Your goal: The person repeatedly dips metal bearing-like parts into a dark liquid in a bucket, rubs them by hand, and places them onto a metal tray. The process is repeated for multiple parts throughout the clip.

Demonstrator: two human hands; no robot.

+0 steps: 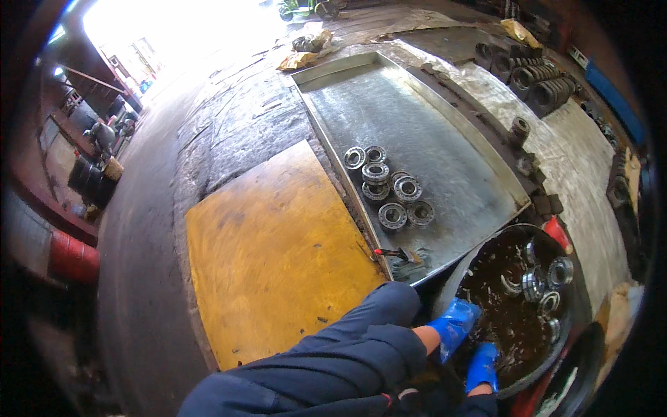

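Both my hands wear blue gloves and reach into a round basin [455, 278] of dark brown liquid at the lower right. My left hand [458, 325] is at the basin's near left side, its fingers down at the liquid and hidden. Closer to me, my right hand [483, 368] dips in too, and its fingers are out of sight. Whatever the hands touch under the surface cannot be made out. Several metal bearings [560, 272] stick out of the liquid along the basin's far right side. Pale foam streaks the surface.
Beyond the basin lies a shallow metal tray [451, 132] with several bearings [392, 217] and a paintbrush [403, 256] near its corner. A yellow plate [278, 257] covers the floor to the left. Stacked dark rings [549, 94] stand at far right; a red drum [73, 256] is far left.
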